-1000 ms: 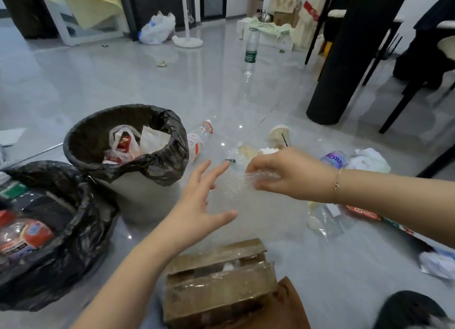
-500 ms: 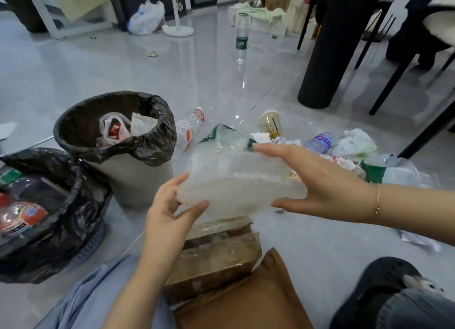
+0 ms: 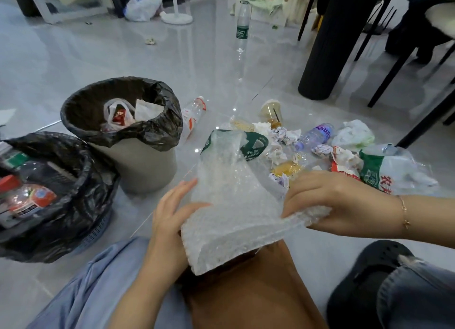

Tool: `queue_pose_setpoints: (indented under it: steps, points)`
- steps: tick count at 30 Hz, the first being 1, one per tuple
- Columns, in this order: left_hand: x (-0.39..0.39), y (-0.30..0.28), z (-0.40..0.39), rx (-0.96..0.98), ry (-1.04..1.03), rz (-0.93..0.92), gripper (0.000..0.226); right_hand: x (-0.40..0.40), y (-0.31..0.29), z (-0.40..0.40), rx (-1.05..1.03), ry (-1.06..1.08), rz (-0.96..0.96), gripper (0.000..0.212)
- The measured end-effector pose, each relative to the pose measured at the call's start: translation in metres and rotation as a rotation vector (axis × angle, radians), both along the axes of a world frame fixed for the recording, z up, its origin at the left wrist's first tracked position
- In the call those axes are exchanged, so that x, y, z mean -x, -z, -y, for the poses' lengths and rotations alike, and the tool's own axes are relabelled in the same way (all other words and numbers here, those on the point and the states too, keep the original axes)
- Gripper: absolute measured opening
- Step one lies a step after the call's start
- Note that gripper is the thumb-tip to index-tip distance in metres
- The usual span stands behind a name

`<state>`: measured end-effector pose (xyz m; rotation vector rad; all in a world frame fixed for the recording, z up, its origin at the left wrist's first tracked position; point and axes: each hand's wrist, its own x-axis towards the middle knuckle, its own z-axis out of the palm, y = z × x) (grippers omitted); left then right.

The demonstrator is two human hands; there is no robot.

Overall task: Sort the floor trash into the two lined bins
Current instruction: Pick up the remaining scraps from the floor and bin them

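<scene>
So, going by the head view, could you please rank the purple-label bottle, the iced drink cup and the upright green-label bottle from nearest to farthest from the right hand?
From the right hand, which grips the bubble wrap:
1. Purple-label bottle, lying in the litter pile just beyond the hand.
2. Iced drink cup, farther back, at the pile's far edge.
3. Upright green-label bottle, standing alone far across the floor.

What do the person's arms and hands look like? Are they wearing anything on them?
Both arms are bare, with no sleeves showing and no gloves. The right hand has a thin gold-coloured chain bracelet on its wrist, with a small charm hanging from it. The left hand shows no bracelet, watch or ring from this view.
</scene>
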<state>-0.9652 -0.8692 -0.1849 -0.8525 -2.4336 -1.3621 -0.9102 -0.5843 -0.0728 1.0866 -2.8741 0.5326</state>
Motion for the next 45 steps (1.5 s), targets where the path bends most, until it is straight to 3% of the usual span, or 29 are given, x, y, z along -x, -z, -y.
queue_pose_setpoints:
  steps: [3, 7, 9, 11, 14, 15, 19, 21, 22, 25, 26, 28, 30, 32, 34, 37, 39, 41, 45]
  points:
    - [-0.005, 0.003, 0.000, -0.031, 0.110, 0.134, 0.018, 0.002, -0.008, 0.000, 0.083, 0.046, 0.129, 0.018]
    - [-0.018, -0.006, -0.006, -0.102, 0.123, 0.341, 0.047, 0.007, -0.018, 0.003, 0.189, 0.235, 0.496, 0.012]
    - [-0.023, -0.003, -0.007, -0.189, 0.103, 0.553, 0.042, 0.010, -0.021, 0.003, 0.203, 0.273, 0.667, 0.003]
    - [-0.023, 0.004, -0.006, -0.235, 0.060, 0.658, 0.033, 0.014, -0.021, 0.006, 0.193, 0.310, 0.713, 0.009]
    - [-0.018, 0.013, -0.006, -0.247, -0.012, 0.784, 0.084, 0.019, -0.012, 0.009, 0.137, 0.440, 0.704, 0.012]
    - [-0.017, 0.013, -0.007, -0.261, -0.035, 0.817, 0.089, 0.021, -0.008, 0.010, 0.087, 0.491, 0.673, 0.015]
    - [-0.014, 0.008, -0.016, -0.254, -0.152, 0.822, 0.062, 0.035, 0.011, 0.013, -0.309, 0.585, 0.447, 0.041]
    - [-0.012, 0.013, -0.023, -0.189, -0.301, 0.728, 0.044, 0.042, 0.019, 0.014, -0.369, 0.591, 0.418, 0.044]
    - [-0.008, 0.015, -0.024, -0.129, -0.383, 0.663, 0.047, 0.046, 0.022, 0.014, -0.373, 0.590, 0.419, 0.042]
    - [0.004, 0.015, -0.024, 0.109, -0.479, 0.698, 0.100, 0.057, 0.031, 0.015, -0.363, 0.601, 0.398, 0.038]
    - [0.009, 0.016, -0.024, 0.202, -0.440, 0.740, 0.102, 0.060, 0.033, 0.016, -0.360, 0.611, 0.380, 0.037]
    - [0.014, 0.016, -0.022, 0.245, -0.337, 0.802, 0.084, 0.067, 0.037, 0.018, -0.346, 0.639, 0.359, 0.038]
    - [0.018, 0.020, -0.019, -0.078, -0.278, 0.881, 0.073, 0.073, 0.038, 0.023, -0.319, 0.670, 0.333, 0.036]
    - [0.013, 0.016, -0.022, -0.425, -0.289, 0.894, 0.046, 0.077, 0.037, 0.028, -0.244, 0.700, 0.223, 0.030]
    - [0.014, 0.007, -0.025, -0.588, -0.359, 0.820, 0.023, 0.079, 0.032, 0.034, -0.114, 0.690, 0.042, 0.044]
    - [0.024, -0.009, -0.029, -0.737, -0.387, 0.712, 0.014, 0.075, 0.010, 0.047, 0.092, 0.643, -0.039, 0.051]
    - [0.029, -0.020, -0.035, -0.793, -0.345, 0.729, 0.016, 0.071, 0.003, 0.056, 0.151, 0.680, 0.122, 0.062]
    - [0.028, -0.030, -0.042, -0.900, -0.239, 0.883, 0.020, 0.065, 0.003, 0.064, 0.291, 0.775, 0.430, 0.089]
    - [0.014, -0.037, -0.053, -1.046, 0.182, 1.227, 0.043, 0.058, 0.020, 0.063, 0.662, 0.775, 0.877, 0.108]
